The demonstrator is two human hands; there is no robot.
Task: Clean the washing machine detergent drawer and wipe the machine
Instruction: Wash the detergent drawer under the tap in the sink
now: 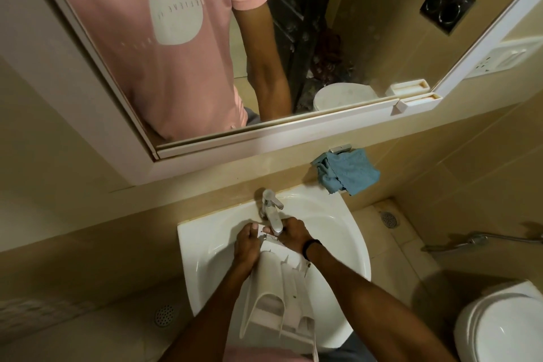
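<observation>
A white plastic detergent drawer [282, 291] lies lengthwise over the white sink [346, 232], its far end under the chrome tap [271, 210]. My left hand [248, 245] grips the drawer's far left edge, thumb on top. My right hand [293, 233], a black band on its wrist, holds the far right corner just below the tap spout. I cannot make out running water. A blue cloth [348, 173] hangs on the wall above the sink's right side.
A white-framed mirror [205, 138] above the sink reflects a person in a pink shirt. A toilet [499, 323] stands at the lower right, a spray hose [476, 241] on the wall beside it. Floor drains [164, 314] lie on both sides.
</observation>
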